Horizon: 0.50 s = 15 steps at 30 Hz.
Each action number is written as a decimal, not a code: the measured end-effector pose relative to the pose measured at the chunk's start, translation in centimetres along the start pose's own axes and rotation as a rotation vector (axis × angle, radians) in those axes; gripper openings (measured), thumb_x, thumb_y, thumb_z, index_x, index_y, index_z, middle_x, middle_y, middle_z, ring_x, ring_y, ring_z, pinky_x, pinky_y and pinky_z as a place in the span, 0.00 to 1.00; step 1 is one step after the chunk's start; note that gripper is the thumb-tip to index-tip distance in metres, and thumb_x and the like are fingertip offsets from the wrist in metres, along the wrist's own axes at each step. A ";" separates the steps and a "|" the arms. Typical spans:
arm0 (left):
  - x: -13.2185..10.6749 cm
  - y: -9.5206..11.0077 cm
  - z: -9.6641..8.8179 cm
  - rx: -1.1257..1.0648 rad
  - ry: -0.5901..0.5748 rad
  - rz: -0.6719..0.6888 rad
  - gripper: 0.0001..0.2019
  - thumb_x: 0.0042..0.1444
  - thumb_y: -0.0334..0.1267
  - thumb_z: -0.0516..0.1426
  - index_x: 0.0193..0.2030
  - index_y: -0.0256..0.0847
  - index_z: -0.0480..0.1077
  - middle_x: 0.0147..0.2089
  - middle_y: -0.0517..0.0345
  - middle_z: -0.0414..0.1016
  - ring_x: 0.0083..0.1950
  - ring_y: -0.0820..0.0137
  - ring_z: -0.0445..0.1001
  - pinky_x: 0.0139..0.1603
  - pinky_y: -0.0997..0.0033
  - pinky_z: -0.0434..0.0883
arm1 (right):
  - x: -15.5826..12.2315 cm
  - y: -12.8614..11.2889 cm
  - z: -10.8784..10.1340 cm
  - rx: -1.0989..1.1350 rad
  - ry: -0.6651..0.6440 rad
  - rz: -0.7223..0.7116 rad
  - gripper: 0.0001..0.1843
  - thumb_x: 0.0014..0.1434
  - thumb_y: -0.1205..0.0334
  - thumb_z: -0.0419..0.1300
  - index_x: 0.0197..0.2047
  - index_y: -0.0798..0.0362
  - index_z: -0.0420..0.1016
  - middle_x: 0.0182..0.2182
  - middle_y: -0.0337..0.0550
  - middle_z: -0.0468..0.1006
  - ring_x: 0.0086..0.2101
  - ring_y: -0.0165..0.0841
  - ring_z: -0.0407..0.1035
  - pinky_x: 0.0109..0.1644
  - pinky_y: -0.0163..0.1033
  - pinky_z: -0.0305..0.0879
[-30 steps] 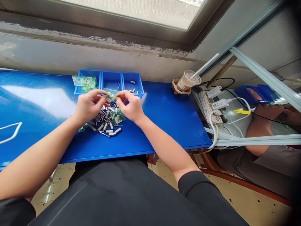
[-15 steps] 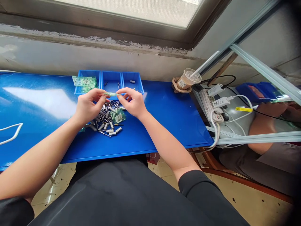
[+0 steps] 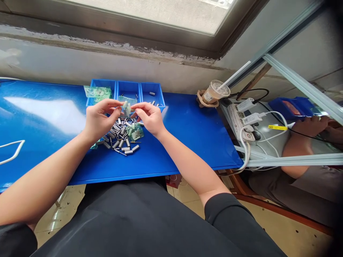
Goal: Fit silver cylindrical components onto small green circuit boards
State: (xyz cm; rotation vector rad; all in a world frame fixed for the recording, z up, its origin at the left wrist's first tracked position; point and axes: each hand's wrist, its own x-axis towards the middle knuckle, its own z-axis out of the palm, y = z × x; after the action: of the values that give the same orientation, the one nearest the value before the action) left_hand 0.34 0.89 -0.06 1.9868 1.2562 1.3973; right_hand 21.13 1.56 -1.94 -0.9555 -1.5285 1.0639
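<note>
Since half a second ago the small pale green piece [image 3: 125, 106] has turned from lying level between the two hands to standing more upright, and the hands have drawn a little closer. It sits in the air just above the heap, in front of the middle blue bin. The left hand [image 3: 100, 119] pinches it from one side with thumb and forefinger pressed together on it; the right hand [image 3: 149, 116] does the same from the other side, remaining fingers loosely curled. It is too small to tell whether it is a tiny bag or a part with something fitted in it.

Below lies the pile of small metal cylinders [image 3: 119, 137] on the blue worktop [image 3: 187, 135], with a little green bag [image 3: 135, 131] among them. Behind stand three blue bins [image 3: 128, 91], the left one holding more green bags [image 3: 98, 93].

By my judgement the piece is being handled or opened between the fingertips; the next move would call for a steady two-sided pinch and a careful pull.

A drink cup [image 3: 214, 93] and a power strip [image 3: 242, 121] sit to the right, where another person's arm [image 3: 302, 139] rests.
</note>
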 end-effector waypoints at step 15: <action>2.8 -2.2 -2.5 -0.076 0.286 -0.302 0.33 0.61 0.56 0.67 0.66 0.38 0.72 0.74 0.38 0.77 0.33 0.68 0.85 0.22 0.68 0.68 | -0.7 -0.4 -0.3 -0.389 -0.141 -0.192 0.15 0.72 0.58 0.58 0.50 0.56 0.83 0.41 0.46 0.88 0.39 0.33 0.80 0.48 0.40 0.77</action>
State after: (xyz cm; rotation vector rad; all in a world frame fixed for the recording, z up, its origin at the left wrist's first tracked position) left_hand -2.63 3.99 0.90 1.5079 1.5265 1.5824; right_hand 21.49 0.82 -1.74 -0.9834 -1.9477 0.7225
